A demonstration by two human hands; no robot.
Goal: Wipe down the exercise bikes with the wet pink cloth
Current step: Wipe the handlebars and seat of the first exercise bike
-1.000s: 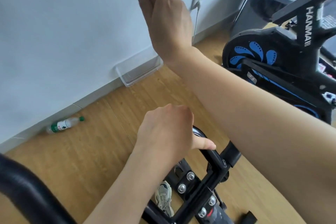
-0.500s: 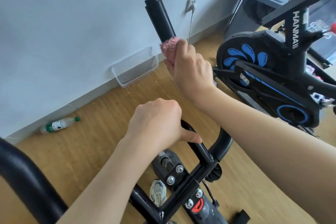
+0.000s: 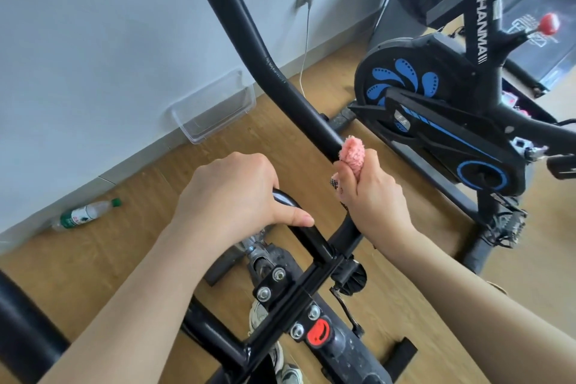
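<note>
Wood floor (image 3: 103, 262) under pale wall (image 3: 93, 40), left hand (image 3: 230, 193) curled over centre loop (image 3: 307, 232), thumb lying along it, right hand (image 3: 371, 196) fisted round pink cloth (image 3: 353, 153), cloth wrapped on lower end of long bar (image 3: 274, 72), forearms converging, second bike (image 3: 436, 121) at right.

There are 2 exercise bikes (image 3: 271, 72) (image 3: 436, 109), 2 hands (image 3: 237, 193) (image 3: 374, 193), 1 pink cloth (image 3: 352, 153), 1 bottle (image 3: 84, 213) and 1 clear tray (image 3: 215, 109).
</note>
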